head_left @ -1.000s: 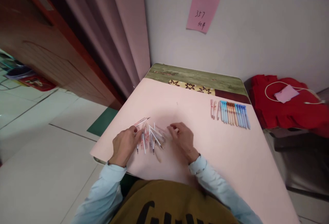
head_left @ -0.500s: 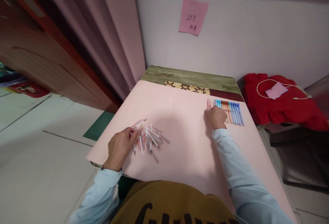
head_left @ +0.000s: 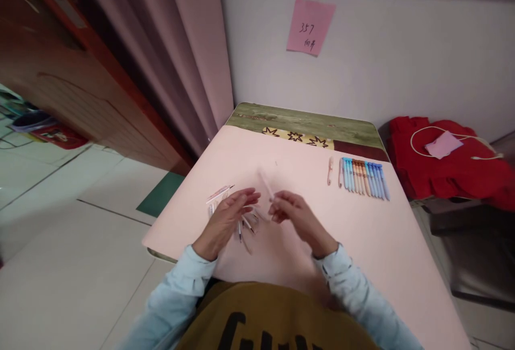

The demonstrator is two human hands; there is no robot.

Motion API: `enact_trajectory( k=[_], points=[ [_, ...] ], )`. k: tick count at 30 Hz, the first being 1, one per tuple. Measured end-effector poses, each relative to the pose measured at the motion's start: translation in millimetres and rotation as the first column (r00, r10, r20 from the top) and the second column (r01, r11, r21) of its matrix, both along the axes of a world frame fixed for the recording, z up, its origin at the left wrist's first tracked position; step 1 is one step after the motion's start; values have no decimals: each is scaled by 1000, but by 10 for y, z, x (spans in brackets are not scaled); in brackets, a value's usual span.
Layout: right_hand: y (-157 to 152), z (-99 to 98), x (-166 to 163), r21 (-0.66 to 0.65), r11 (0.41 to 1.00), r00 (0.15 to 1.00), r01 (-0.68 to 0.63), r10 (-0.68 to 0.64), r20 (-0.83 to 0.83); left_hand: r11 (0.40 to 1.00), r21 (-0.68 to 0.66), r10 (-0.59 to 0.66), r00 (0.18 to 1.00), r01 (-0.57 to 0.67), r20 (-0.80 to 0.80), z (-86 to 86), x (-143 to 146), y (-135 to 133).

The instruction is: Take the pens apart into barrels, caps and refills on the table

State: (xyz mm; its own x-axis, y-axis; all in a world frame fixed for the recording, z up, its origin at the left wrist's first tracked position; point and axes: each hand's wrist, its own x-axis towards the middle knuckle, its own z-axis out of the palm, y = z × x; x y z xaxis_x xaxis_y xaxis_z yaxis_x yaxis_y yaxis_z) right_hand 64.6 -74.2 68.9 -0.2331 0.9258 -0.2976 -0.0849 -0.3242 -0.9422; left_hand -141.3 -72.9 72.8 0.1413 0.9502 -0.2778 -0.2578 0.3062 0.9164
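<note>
My right hand (head_left: 293,211) is raised over the middle of the table, fingers pinched on a pale pink pen (head_left: 264,181) that is smeared by motion. My left hand (head_left: 232,210) hovers just left of it, fingers stretched out and apart, nothing in them. Below and partly behind the left hand lies a loose pile of white pen refills (head_left: 247,223) and clear pen barrels (head_left: 247,244). On the right, a row of blue and brown pens (head_left: 365,178) lies side by side. At its left end are two pinkish pens, the outermost pink pen (head_left: 330,171) set a little apart.
The pink-covered table (head_left: 298,151) has a green wood-patterned far edge. A pink note (head_left: 310,27) is stuck on the wall behind. To the right, a red cloth (head_left: 438,173) bears a white cable and a pink pad. A wooden door (head_left: 92,87) and curtain stand left.
My right hand has left the pen row and come to the middle with a pen, leaving a gap between the pink pens. My left hand has lifted off the pile, moved right and opened.
</note>
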Motion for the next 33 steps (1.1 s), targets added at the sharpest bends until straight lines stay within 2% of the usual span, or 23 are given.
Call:
enact_trajectory(
  k=[1,3,6,9,11,14,16,18,21,26,31,33],
  points=[
    [-81,-12,-134,-47,995,986,-89,82,-147,1000,-17,-11,996,13,91,-8,78,3],
    [-186,-42,-299,-116,976,928,-185,135,-348,998,-61,-10,982,23,191,-8,176,-2],
    [-243,-93,-362,-217,927,840,-307,157,-519,989,-149,28,971,8,237,17,212,-30],
    [-264,-147,-373,-273,877,781,-395,164,-602,976,-218,78,966,-24,245,31,204,-59],
    [-277,-179,-396,-265,902,811,-342,140,-568,975,-218,100,972,-52,214,20,206,-61],
    [-279,-209,-432,-151,977,916,-153,82,-392,979,-156,157,976,-133,153,-10,222,-41],
    [-272,-218,-448,-99,993,955,-63,31,-296,971,-130,217,965,-199,148,-17,235,-28],
    [-266,-227,-462,-166,982,954,-85,32,-298,966,-141,241,957,-219,161,-5,243,-24],
    [-266,-246,-486,-316,931,916,-183,44,-399,969,-163,213,964,-187,161,26,240,-32],
    [-264,-244,-523,-265,964,891,-32,-93,-445,961,-97,271,949,-258,163,52,213,-33],
    [-255,-234,-555,-390,915,878,-106,-98,-469,966,-124,246,957,-228,156,93,214,-38],
    [-261,-225,-558,-347,936,880,-64,-112,-462,962,-128,260,951,-241,166,108,224,-43]
  ],
)
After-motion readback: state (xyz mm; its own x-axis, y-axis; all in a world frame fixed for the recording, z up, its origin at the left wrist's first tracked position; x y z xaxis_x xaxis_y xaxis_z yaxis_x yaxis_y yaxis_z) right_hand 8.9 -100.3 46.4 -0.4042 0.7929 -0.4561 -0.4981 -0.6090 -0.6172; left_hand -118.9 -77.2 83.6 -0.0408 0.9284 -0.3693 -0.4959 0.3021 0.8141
